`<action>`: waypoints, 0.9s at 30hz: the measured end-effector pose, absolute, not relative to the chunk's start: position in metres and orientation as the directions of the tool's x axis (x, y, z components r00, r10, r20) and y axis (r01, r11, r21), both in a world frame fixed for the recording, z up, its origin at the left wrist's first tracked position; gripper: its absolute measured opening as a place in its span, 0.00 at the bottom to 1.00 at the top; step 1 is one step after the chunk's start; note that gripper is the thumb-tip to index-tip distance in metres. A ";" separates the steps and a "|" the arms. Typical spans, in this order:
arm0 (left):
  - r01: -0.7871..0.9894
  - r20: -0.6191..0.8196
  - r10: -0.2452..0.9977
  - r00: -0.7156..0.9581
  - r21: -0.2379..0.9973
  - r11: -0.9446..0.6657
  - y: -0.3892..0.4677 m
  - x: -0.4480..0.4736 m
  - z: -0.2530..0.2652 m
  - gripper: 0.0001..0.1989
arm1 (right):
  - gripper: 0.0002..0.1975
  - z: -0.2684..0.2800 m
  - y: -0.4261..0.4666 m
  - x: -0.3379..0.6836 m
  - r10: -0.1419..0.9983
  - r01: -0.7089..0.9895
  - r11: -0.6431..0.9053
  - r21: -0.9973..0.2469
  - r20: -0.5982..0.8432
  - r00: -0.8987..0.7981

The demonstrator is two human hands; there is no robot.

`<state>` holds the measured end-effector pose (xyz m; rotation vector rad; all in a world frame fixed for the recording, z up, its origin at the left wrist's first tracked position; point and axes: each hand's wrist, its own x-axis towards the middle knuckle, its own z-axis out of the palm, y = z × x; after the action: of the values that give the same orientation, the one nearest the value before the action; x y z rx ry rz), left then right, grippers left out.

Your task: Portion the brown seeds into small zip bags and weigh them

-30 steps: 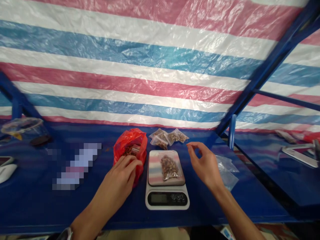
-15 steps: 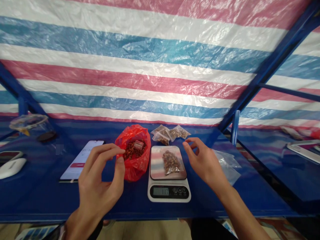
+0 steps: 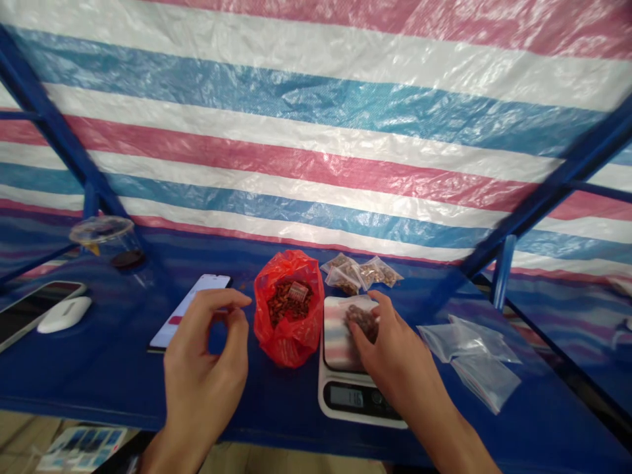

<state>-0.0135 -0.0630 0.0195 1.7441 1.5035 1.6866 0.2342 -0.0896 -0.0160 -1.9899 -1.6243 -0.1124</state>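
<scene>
My right hand (image 3: 392,336) reaches over the kitchen scale (image 3: 340,342), its thumb and fingers around a small clear bag of brown pieces (image 3: 363,320) on the weighing plate. Part of the bag is hidden by the hand. The scale's display (image 3: 348,396) seems to read 11.6. My left hand (image 3: 207,362) hovers left of a red plastic bag (image 3: 289,345), thumb and fingers curved apart with nothing between them. Brown dried pieces (image 3: 281,304) fill the red bag, and a small labelled block (image 3: 298,291) lies on top of them.
Several filled clear bags (image 3: 363,271) lie behind the scale. Flat clear zip bags (image 3: 486,375) rest at right. A phone (image 3: 170,332), a white earbud case (image 3: 64,315), another phone (image 3: 29,313) and a clear plastic cup (image 3: 106,237) are at left. Blue posts (image 3: 503,273) flank the blue table.
My right hand has moved from beside the scale onto the small filled bag. The view has shifted left, and my left hand stays raised with its fingers apart.
</scene>
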 end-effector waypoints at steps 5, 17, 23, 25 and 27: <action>0.396 0.393 0.878 -0.271 0.877 -0.270 -0.050 -0.018 0.017 0.06 | 0.28 0.000 -0.071 0.225 0.882 0.829 0.058 -0.556 0.418 0.218; 0.728 0.334 0.943 0.004 0.645 -0.231 -0.050 -0.017 -0.011 0.14 | 0.25 0.013 -0.034 0.168 0.884 0.912 0.372 -0.173 0.365 -0.292; 0.756 0.194 0.980 0.038 0.636 -0.155 -0.051 -0.021 0.004 0.15 | 0.21 0.005 -0.031 0.177 0.924 0.869 0.290 -0.402 0.354 -0.145; 0.763 0.181 0.983 0.039 0.629 -0.146 -0.051 -0.021 0.006 0.16 | 0.20 0.004 -0.031 0.180 0.937 0.833 0.241 -0.497 0.342 -0.067; 0.768 0.188 0.981 0.042 0.622 -0.152 -0.051 -0.019 0.005 0.17 | 0.20 0.001 -0.031 0.183 0.947 0.781 0.201 -0.592 0.323 0.001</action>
<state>-0.0186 -0.0511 0.0048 1.9743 1.7681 0.8355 0.1828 -0.0313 0.0013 -1.6142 -1.8123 0.3171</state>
